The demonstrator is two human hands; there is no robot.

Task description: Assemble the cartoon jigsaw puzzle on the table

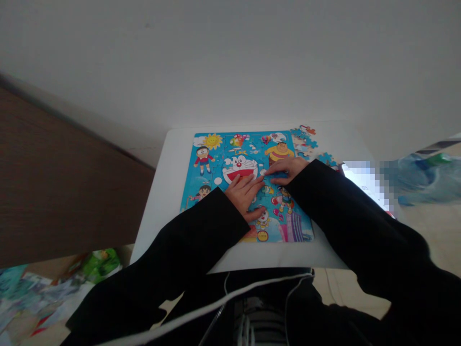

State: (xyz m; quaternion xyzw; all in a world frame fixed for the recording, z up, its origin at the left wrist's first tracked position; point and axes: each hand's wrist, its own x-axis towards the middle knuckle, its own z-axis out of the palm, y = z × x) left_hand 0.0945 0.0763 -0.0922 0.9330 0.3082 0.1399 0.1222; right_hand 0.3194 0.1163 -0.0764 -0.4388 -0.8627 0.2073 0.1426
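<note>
A blue cartoon jigsaw puzzle (236,150) lies in its board on a small white table, with a big white-faced cat character at its centre. Flat across the lower middle of the puzzle rests my left hand (245,194), fingers spread, covering part of the picture. My right hand (288,169) touches the puzzle just right of the central face, its fingers stretched leftward and a gap below them to the thumb. No piece shows in either hand, though the area under the fingers is hidden. Loose jigsaw pieces (305,140) lie beside the board's upper right edge.
The white table (162,192) stands against a pale wall (230,67). On its right side a lit screen (365,185) is partly blurred out. A white cable (230,298) crosses in front of my body. A brown panel (72,182) and floor clutter (54,298) are at left.
</note>
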